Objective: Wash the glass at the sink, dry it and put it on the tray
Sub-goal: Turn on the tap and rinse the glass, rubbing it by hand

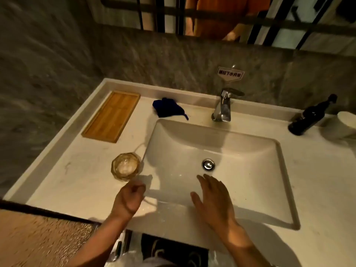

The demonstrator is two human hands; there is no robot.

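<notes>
You have one glass (pixel 126 167) standing upright on the table (pixel 77 182), just beside the left rim of the sink (pixel 250 151), and it is empty of any grip. Your left hand (pixel 129 198) hangs just in front of the glass with its fingers loosely curled, close to it but not touching it and holding nothing. Your right hand (pixel 213 197) is spread flat, fingers apart, over the near part of the basin, just short of the single drain plug (pixel 208 164); it also holds nothing.

One wooden tray (pixel 111 116) lies at the back left of the table, well apart from the glass, with nothing on it. One dark blue cloth (pixel 168 108) lies crumpled between the tray and the one chrome tap (pixel 223 106), at the back edge of the sink. No water shows running from the tap. At the far right you have one dark bottle (pixel 310 118) and, just beside it, one white cup (pixel 344 122) partly cut off by the frame. A small sign (pixel 230 74) is stuck to the wall above the tap.
</notes>
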